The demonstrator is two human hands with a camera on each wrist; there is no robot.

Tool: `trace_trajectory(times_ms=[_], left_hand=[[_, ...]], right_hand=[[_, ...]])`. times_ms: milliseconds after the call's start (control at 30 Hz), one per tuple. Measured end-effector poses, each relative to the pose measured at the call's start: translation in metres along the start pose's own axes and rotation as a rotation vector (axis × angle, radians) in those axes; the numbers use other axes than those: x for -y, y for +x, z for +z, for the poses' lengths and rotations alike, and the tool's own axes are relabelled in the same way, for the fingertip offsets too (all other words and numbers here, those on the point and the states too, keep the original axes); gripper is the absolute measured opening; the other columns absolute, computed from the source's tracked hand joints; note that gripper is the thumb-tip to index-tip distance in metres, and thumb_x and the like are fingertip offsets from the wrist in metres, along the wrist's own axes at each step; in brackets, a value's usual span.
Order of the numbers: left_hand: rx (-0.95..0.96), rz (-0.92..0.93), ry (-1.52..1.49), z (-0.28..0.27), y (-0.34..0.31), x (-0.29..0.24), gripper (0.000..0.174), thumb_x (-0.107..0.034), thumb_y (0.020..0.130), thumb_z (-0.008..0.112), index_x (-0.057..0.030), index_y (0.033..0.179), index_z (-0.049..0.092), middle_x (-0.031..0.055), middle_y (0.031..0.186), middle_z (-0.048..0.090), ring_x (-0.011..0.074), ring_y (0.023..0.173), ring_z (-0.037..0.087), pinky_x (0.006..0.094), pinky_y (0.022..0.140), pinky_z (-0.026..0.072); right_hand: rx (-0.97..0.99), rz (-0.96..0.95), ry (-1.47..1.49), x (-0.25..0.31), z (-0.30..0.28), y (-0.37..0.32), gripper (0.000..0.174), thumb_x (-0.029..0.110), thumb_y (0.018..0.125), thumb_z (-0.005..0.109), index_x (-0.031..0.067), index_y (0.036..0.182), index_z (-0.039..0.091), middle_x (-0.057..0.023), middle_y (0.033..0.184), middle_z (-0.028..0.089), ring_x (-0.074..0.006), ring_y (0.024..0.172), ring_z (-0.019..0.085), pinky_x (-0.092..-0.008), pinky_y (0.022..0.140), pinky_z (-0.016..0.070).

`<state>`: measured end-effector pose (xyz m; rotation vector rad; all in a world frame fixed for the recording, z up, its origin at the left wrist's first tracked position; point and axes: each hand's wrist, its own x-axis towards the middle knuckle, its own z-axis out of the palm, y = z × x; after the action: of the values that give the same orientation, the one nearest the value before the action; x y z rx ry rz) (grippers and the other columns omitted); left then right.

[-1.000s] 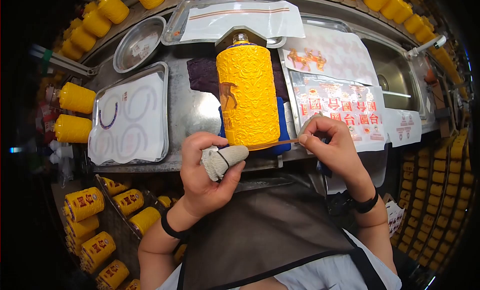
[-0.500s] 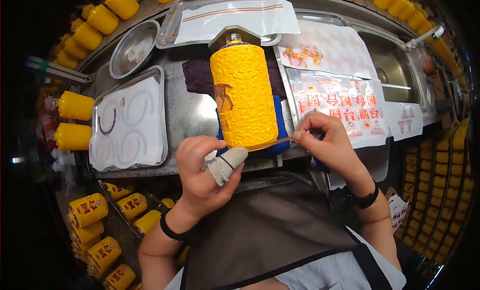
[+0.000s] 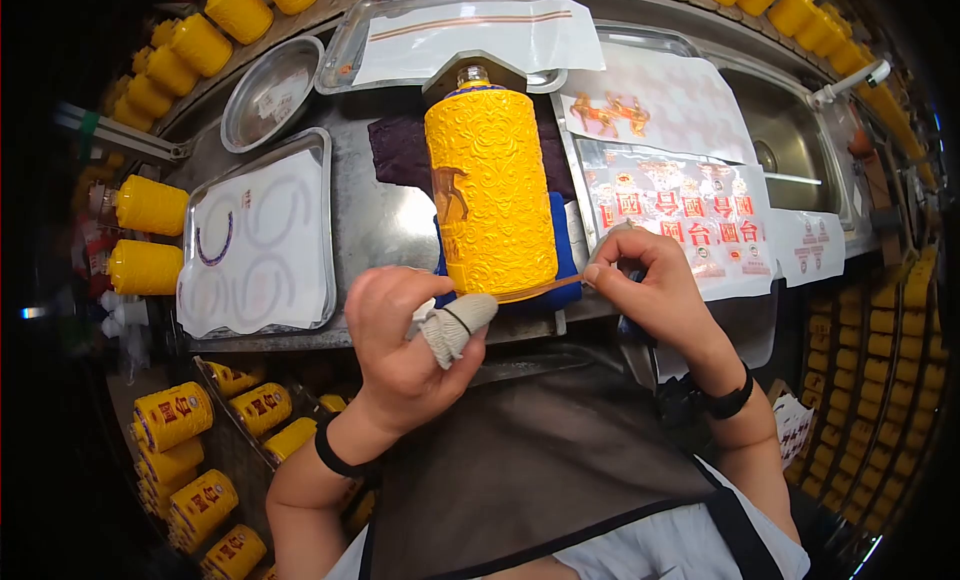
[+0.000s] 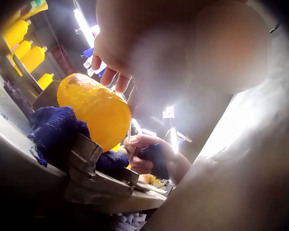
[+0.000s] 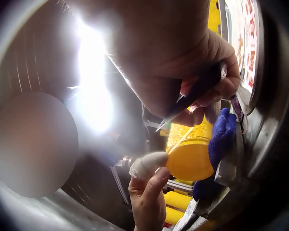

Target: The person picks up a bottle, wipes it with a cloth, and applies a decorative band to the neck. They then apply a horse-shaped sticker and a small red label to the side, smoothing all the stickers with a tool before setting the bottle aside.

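Note:
A yellow embossed bottle (image 3: 490, 195) lies on its side, neck away from me, a brown animal figure on its left. A thin brown strip (image 3: 540, 288) runs along the base edge and off to the right. My left hand (image 3: 405, 340) is at the base's left; its finger in a pale cloth cover (image 3: 462, 320) presses the strip at the edge. My right hand (image 3: 650, 280) pinches the strip's free end. Within the right palm sits a dark tool (image 5: 202, 86) with a thin pointed tip. The bottle rests over blue cloth (image 3: 568, 250), its neck against a metal support (image 3: 505, 68).
To the left stands a tray (image 3: 328, 210) holding a sheet with a purple arc. A round metal bowl (image 3: 240, 100), a striped paper sheet (image 3: 480, 55) and red-printed sheets (image 3: 690, 210) surround the bottle. The sink (image 3: 790, 130) is at right. More yellow bottles (image 3: 172, 415) are stacked about.
The whole view shifts slightly. The left fingers shift a little at the bottle's base, and the right hand still holds the strip's end taut.

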<state>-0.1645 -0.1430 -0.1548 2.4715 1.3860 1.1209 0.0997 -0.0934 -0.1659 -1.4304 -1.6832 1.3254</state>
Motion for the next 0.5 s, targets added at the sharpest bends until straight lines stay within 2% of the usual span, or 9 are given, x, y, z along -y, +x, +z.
trace_trajectory(times_ms=[100, 200, 400, 500], left_hand=[[-0.046, -0.007, -0.020, 0.002, -0.005, 0.003, 0.027, -0.011, 0.066, 0.077, -0.0106, 0.091, 0.070, 0.0066, 0.102, 0.059, 0.0283, 0.091, 0.058, 0.0443, 0.080, 0.0428], [-0.019, 0.015, -0.024, 0.001, -0.001, -0.001, 0.030, -0.007, 0.065, 0.079, -0.0118, 0.094, 0.070, 0.0078, 0.105, 0.057, 0.0298, 0.092, 0.056, 0.0432, 0.081, 0.0423], [0.051, 0.130, 0.030, 0.002, 0.013, -0.005, 0.031, -0.009, 0.062, 0.079, -0.0121, 0.090, 0.068, 0.0062, 0.106, 0.058, 0.0276, 0.091, 0.056, 0.0460, 0.082, 0.0424], [-0.004, 0.207, 0.069, 0.012, 0.020, -0.006, 0.028, -0.010, 0.060, 0.079, -0.0118, 0.085, 0.066, 0.0056, 0.103, 0.059, 0.0269, 0.092, 0.057, 0.0454, 0.081, 0.0434]], right_hand=[[0.006, -0.005, 0.020, -0.003, 0.002, 0.002, 0.015, 0.014, 0.081, 0.069, 0.0009, 0.076, 0.063, -0.0006, 0.070, 0.060, -0.0071, 0.066, 0.049, -0.0253, 0.059, 0.0392], [0.011, 0.001, 0.022, -0.006, 0.003, 0.002, 0.016, 0.014, 0.081, 0.069, 0.0010, 0.076, 0.063, -0.0005, 0.070, 0.060, -0.0069, 0.066, 0.049, -0.0252, 0.059, 0.0390], [0.001, 0.010, 0.011, -0.005, 0.002, 0.003, 0.016, 0.015, 0.082, 0.069, 0.0012, 0.076, 0.063, 0.0002, 0.070, 0.060, -0.0058, 0.066, 0.048, -0.0245, 0.059, 0.0389], [0.000, 0.011, 0.001, -0.005, 0.004, 0.003, 0.016, 0.015, 0.082, 0.069, 0.0011, 0.075, 0.063, 0.0004, 0.070, 0.060, -0.0057, 0.066, 0.048, -0.0244, 0.059, 0.0390]])
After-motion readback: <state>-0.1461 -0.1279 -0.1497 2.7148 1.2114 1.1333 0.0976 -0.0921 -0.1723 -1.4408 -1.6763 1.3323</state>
